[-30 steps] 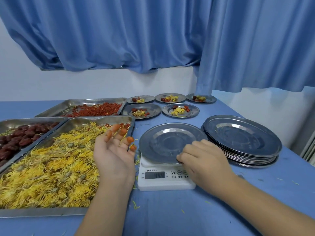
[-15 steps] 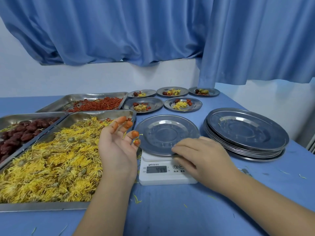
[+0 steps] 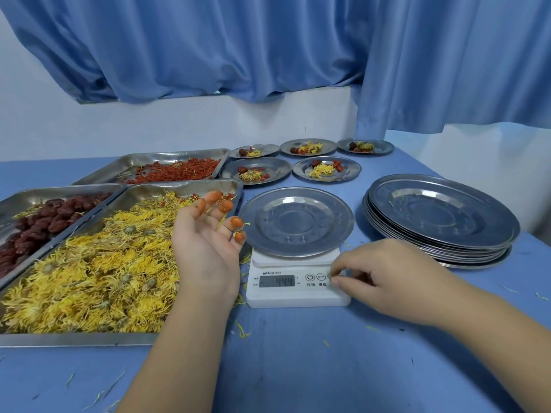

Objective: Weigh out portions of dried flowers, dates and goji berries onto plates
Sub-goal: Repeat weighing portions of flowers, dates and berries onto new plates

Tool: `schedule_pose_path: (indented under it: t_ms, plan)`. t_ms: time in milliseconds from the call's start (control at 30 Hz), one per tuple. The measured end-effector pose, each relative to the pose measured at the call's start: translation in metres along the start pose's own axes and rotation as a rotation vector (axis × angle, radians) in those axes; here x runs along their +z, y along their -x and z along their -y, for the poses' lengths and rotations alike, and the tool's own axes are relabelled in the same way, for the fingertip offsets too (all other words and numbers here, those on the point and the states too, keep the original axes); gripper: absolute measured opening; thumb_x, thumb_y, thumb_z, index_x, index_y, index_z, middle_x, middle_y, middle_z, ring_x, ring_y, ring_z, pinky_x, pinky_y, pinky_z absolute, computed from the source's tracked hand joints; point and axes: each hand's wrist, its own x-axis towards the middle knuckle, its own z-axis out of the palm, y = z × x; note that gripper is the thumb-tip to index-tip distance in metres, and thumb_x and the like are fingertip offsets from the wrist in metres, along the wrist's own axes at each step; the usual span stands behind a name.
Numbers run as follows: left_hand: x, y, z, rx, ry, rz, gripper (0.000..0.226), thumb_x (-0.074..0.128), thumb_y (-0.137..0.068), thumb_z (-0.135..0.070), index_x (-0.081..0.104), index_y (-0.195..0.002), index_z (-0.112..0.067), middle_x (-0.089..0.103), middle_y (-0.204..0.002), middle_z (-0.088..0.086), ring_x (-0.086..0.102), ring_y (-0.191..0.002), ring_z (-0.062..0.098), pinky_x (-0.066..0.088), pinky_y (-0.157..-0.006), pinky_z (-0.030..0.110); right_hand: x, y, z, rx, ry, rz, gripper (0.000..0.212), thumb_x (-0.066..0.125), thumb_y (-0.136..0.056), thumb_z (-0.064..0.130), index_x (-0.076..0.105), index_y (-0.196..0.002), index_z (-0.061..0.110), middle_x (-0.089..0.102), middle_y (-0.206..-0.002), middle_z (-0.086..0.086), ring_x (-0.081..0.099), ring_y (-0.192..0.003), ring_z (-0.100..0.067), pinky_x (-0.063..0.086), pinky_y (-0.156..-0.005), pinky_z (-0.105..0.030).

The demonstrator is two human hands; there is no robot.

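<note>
Plate (image 3: 296, 222) on scale (image 3: 298, 296); left hand (image 3: 205, 248) fingers spread wide, palm up; right hand (image 3: 384, 272) fingers curled, tips touching scale panel.

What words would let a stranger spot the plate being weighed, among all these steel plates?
On the blue table, find the white scale between the tray of yellow flowers and the stack of plates. The plate lies on that scale. It alone is raised, single and empty; the five plates behind hold portions.
</note>
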Motion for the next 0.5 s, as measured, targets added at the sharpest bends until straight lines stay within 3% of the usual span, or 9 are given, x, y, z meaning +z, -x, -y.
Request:
schedule_pose_path:
  t_ms: [400,500]
  plan:
    - [0.0018,-0.0021,0.0039,0.006,-0.03,0.014,0.023,0.042,-0.093,-0.027,0.061,-0.096,-0.014,0.06,-0.078,0.001,0.051,-0.059,0.014,0.037,-0.058,0.028,0.0063,0.0023,0.0012,0.084,0.008,0.091,0.032,0.044,-0.084,0.063,0.057,-0.098,0.038,0.054,-0.058,0.022,0.048,-0.056,0.005,0.025,-0.047,-0.015]
    - [0.0024,-0.0017,0.0048,0.011,-0.039,0.021,0.023,0.042,-0.093,-0.026,0.062,-0.096,-0.013,0.06,-0.078,0.001,0.05,-0.059,0.014,0.035,-0.058,0.028,0.0083,0.0018,0.0019,0.149,-0.073,0.102,0.027,0.05,-0.083,0.06,0.059,-0.093,0.036,0.054,-0.068,0.037,0.05,-0.062,0.01,0.026,-0.046,-0.016]
